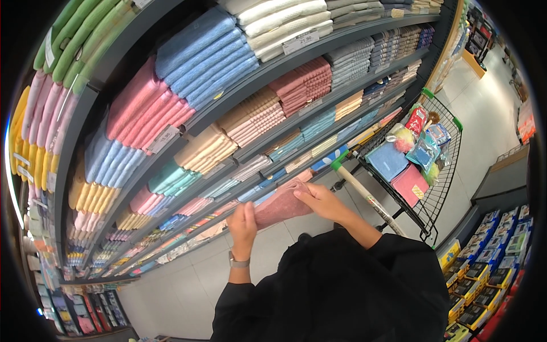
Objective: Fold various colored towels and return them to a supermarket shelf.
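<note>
A dusty-pink folded towel (pixel 282 205) is stretched between my two hands, in front of the shelves. My left hand (pixel 242 222), with a watch on the wrist, grips its left end. At the other end, my right hand (pixel 321 201) pinches the towel between thumb and fingers. Just beyond it, a shopping cart (pixel 446 171) holds a folded blue towel (pixel 388 160), a folded pink towel (pixel 408 184) with a yellow-and-white label, a red package (pixel 416 119) and several other packaged items. Stacks of darker pink towels (pixel 303 85) sit on a shelf ahead.
Long grey shelves (pixel 239 81) with folded towels run from the left to the upper right. The cart's handle (pixel 367 199) is close to my right forearm. Boxed goods (pixel 478 273) fill a display at the lower right. Pale floor tiles (pixel 188 290) lie below.
</note>
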Demonstrator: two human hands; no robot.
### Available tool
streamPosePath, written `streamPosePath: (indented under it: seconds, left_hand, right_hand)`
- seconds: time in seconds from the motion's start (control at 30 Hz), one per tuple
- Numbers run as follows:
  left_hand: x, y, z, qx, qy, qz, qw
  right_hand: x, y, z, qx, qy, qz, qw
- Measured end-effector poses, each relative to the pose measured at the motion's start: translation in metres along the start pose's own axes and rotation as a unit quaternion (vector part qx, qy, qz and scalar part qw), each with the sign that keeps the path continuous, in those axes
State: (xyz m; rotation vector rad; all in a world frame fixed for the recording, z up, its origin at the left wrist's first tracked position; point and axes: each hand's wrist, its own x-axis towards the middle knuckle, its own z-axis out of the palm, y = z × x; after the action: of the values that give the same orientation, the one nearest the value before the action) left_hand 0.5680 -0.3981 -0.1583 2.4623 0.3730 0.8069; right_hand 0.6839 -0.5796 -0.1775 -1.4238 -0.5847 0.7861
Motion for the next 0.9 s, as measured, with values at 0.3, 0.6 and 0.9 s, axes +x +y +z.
streamPosePath:
  seconds: [0.3,0.6,0.9]
  left_hand:
    - [0.018,0.013,-0.026,0.010,-0.147,0.043,0.988]
    - [-0.015,0.018,0.031,-0.067,-0.116,0.050,0.990]
    - [-0.001,0.025,0.015,0.004,-0.133,0.136,0.982]
  right_hand:
    - [-0.001,-0.001,0.019,0.040,0.024,-0.067,0.997]
    - [-0.005,0.010,0.027,-0.096,0.047,-0.077,0.991]
    - [-0.009,0.017,0.016,-0.194,0.037,-0.119,0.973]
